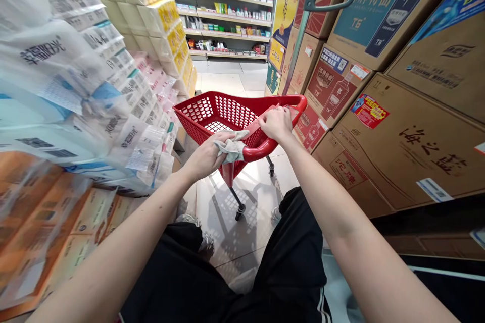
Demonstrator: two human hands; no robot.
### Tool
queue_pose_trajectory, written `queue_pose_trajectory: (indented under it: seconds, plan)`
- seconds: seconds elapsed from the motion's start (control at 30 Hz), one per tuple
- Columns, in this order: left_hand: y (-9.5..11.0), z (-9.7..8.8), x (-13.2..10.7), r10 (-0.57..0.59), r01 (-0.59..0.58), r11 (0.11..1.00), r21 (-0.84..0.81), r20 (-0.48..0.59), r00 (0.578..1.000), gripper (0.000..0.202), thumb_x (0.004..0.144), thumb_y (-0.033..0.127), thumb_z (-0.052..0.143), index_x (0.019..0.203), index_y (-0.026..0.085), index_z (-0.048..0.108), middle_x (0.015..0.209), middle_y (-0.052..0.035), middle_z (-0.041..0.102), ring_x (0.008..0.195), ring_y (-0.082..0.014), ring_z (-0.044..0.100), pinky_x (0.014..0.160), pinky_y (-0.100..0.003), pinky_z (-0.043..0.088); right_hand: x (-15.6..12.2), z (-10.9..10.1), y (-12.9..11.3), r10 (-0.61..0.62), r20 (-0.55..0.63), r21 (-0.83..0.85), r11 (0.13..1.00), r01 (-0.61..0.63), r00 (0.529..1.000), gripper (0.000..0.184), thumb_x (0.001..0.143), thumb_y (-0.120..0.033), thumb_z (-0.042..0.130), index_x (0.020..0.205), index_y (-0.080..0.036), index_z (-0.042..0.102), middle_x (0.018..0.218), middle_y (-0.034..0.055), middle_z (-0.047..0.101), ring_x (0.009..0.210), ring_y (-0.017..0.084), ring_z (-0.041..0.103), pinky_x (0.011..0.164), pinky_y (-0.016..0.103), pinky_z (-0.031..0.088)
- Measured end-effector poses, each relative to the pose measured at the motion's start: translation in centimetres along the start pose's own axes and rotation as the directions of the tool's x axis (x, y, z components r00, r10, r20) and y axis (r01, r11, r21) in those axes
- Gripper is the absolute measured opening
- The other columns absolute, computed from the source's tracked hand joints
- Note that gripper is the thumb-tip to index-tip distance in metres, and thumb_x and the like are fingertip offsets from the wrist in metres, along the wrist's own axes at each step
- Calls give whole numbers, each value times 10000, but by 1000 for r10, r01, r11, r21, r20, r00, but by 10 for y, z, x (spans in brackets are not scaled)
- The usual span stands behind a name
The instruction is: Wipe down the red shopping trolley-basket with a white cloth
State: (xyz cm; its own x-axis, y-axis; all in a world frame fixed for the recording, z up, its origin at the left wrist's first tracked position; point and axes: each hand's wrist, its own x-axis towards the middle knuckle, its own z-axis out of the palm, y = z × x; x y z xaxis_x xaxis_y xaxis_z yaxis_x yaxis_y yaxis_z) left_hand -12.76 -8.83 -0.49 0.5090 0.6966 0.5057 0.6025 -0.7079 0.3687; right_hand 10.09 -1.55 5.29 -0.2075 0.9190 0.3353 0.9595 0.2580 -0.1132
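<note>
A red plastic shopping trolley [212, 111] on small wheels stands in a narrow aisle in front of me. My left hand [207, 154] is closed round a crumpled grey cloth [232, 148] and presses it against the trolley's near rim, beside the red handle [265, 147]. My right hand [276, 122] is closed over the trolley's rim at the right, fingers curled round it. The basket looks empty inside. My legs in black shorts show below.
Stacked packs of tissue paper [76, 91] crowd the left side. Cardboard cartons [397, 126] are piled high on the right. Shelves of bottles [231, 10] stand at the aisle's far end, with pale tiled floor [227, 78] between.
</note>
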Motion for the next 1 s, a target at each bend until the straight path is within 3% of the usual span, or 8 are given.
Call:
queue_pose_trajectory:
  seconds: [0.13,0.3,0.43,0.6,0.8,1.0]
  plan:
    - [-15,-5,-5,-42,38,998,48,67,997,513,901,357,384,1371,155,346,1383,-131,411,1297,-248,354,1089,-450,292,1,0,0,-1,-7,-4,1000,1,1000,360,873,-337,396,778,-155,692,889,125,679,1029,284,465,919,427,253]
    - [-1,-17,-1,-2,2,1000,6,110,994,604,850,352,468,1406,199,291,1404,-114,392,1300,-269,341,1081,-458,293,2,-1,0,0,11,-26,1000,0,1000,366,877,-340,391,803,-150,694,927,131,676,1053,289,457,920,425,252]
    - [10,-25,8,9,-7,1000,-11,162,987,574,799,373,540,1337,233,399,1286,-98,482,1184,-258,440,1005,-417,364,3,-1,0,-2,31,-39,999,3,1000,382,887,-339,375,830,-144,698,954,134,672,1071,294,449,925,427,242]
    - [6,-20,21,-24,14,999,51,216,976,445,759,398,572,1170,236,518,1082,-73,542,1018,-243,487,909,-399,403,3,-3,2,-9,53,-50,999,11,999,385,888,-338,373,841,-151,706,950,125,675,1073,294,450,941,427,228]
    - [-2,-16,23,-103,100,995,25,213,972,405,765,367,537,1150,242,509,1094,-48,537,1027,-230,482,911,-380,392,4,-4,5,-16,45,-39,999,18,999,385,885,-337,380,827,-161,717,942,123,677,1061,287,465,951,421,234]
    - [4,-11,20,-143,146,989,-10,128,981,359,829,276,388,1158,213,518,1057,-44,566,1021,-214,497,938,-377,376,3,-3,2,2,47,-38,999,-1,999,395,891,-351,372,846,-147,707,950,126,675,1068,289,458,946,425,240]
